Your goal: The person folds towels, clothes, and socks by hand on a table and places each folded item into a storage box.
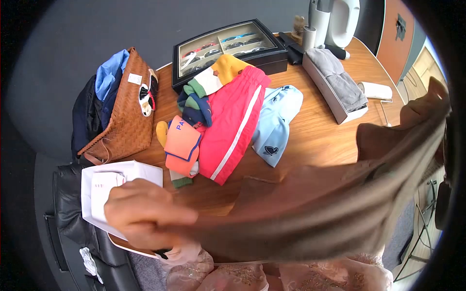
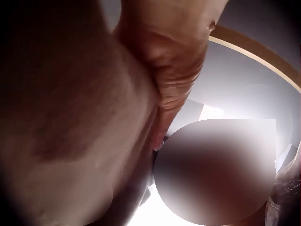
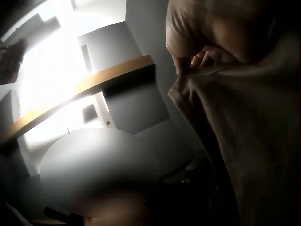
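A brown garment is stretched across the front of the head view, blurred. My left hand grips its left end above the table's front edge; in the left wrist view the left hand has its thumb against the cloth. At the other end, my right hand pinches the garment's edge in the right wrist view, and the cloth hangs below its fingers. In the head view the right hand is hard to tell from the fabric at the far right.
On the wooden table lie red shorts, a light blue garment, colourful folded clothes, a glasses case, a box of grey cloth and a lint roller. A wicker basket and white box stand left.
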The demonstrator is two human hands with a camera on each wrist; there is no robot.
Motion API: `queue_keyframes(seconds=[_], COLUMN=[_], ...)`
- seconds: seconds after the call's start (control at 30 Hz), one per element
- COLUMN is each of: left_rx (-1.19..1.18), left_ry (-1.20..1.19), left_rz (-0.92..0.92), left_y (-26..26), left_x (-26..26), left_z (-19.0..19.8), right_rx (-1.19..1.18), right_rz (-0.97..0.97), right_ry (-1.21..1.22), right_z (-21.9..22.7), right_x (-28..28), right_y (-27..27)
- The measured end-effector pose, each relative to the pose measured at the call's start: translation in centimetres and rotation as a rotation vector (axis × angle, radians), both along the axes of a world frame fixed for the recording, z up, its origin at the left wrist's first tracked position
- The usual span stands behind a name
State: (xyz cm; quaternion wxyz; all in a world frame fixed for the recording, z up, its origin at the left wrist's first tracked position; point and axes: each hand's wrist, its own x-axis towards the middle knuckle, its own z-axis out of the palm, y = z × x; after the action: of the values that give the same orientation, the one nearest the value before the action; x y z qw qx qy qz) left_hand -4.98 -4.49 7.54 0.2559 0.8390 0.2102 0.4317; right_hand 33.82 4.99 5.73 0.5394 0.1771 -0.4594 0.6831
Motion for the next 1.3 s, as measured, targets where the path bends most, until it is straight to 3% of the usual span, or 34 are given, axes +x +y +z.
queue_keyframes(seconds=[0.1, 0.13, 0.2, 0.3, 0.33, 0.4, 0.43, 0.5, 0.57, 0.63, 0.7, 0.77, 0.8, 0.9, 0.93, 1.03, 1.07, 1.13, 1.2, 1.27, 1.3], left_rx=[-0.013, -0.010, -0.203, -0.234, -0.199, -0.180, -0.299, -0.417, -0.452, -0.444, -0.440, -0.356, -0.356, -0.145, -0.146, -0.159, -0.159, -0.233, -0.247, -0.300, -0.266], left_ry=[0.187, 0.189, -0.083, -0.131, -0.189, -0.189, -0.246, -0.304, -0.360, -0.315, -0.270, 0.031, 0.030, 0.386, 0.385, 0.454, 0.454, 0.402, 0.375, 0.225, 0.197], left_rz=[0.585, 0.583, 0.924, 0.819, 0.747, 0.638, 0.617, 0.595, 0.624, 0.611, 0.597, 0.514, 0.515, 0.193, 0.194, -0.289, -0.289, -0.487, -0.415, -0.117, 0.165], left_y=[-0.6, -0.3, 0.3, 1.8, 2.5, 3.1, 3.0, 2.9, 2.8, 2.4, 1.7, 1.0, 0.9, 0.2, -0.1, -0.6, -0.4, 0.1, 0.4, 1.1, 1.1], left_x=[2.0, 2.6, 3.2, 2.4, 2.2, 1.7, 1.5, 1.5, 1.6, 1.5, 1.8, 2.8, 2.6, 2.0, 2.1, 2.2, 2.4, 3.1, 3.0, 3.4, 3.7], left_z=[-0.4, -0.7, -1.3, -2.2, -2.7, -3.2, -3.2, -3.2, -3.1, -2.8, -2.2, -1.4, -1.3, -1.0, -0.7, -0.4, -0.6, -1.3, -2.3, -3.2, -3.9], right_rx=[-0.044, -0.057, -0.086, 0.060, -0.007, 0.051, 0.050, 0.010, -0.022, -0.084, -0.147, -0.206, -0.358, -0.335, -0.324, -0.291, -0.280, -0.256, -0.235, -0.212, -0.201], right_rz=[-0.139, -0.188, -0.284, -0.313, -0.263, -0.405, -0.405, -0.957, -0.915, -0.831, -0.747, -0.660, -1.074, -1.114, -1.136, -1.202, -1.225, -1.269, -1.315, -1.362, -1.386], right_ry=[-0.039, -0.049, -0.073, -0.198, -0.165, -0.309, -0.310, -0.568, -0.515, -0.408, -0.304, -0.200, -0.179, -0.198, -0.207, -0.230, -0.238, -0.254, -0.271, -0.284, -0.290], right_z=[-0.4, -0.6, -0.9, -0.7, -0.4, 0.0, 0.2, 0.5, -0.9, -1.2, -3.0, -4.0, -2.3, -1.9, -1.9, -2.0, -2.0, -2.1, -2.2, -2.2, -2.1], right_x=[0.0, 0.1, 0.1, 0.1, -0.6, -1.1, -1.6, -2.6, 1.5, -4.2, 4.4, 7.8, 4.7, 2.6, 2.1, 1.2, 1.0, 0.6, 0.2, -0.5, -1.0], right_y=[-1.0, -1.3, -1.5, -0.1, -0.2, -0.2, -0.5, -1.2, -0.5, -4.8, -1.6, -0.4, -2.7, -2.6, -2.6, -2.4, -2.4, -2.3, -2.3, -2.3, -2.3])
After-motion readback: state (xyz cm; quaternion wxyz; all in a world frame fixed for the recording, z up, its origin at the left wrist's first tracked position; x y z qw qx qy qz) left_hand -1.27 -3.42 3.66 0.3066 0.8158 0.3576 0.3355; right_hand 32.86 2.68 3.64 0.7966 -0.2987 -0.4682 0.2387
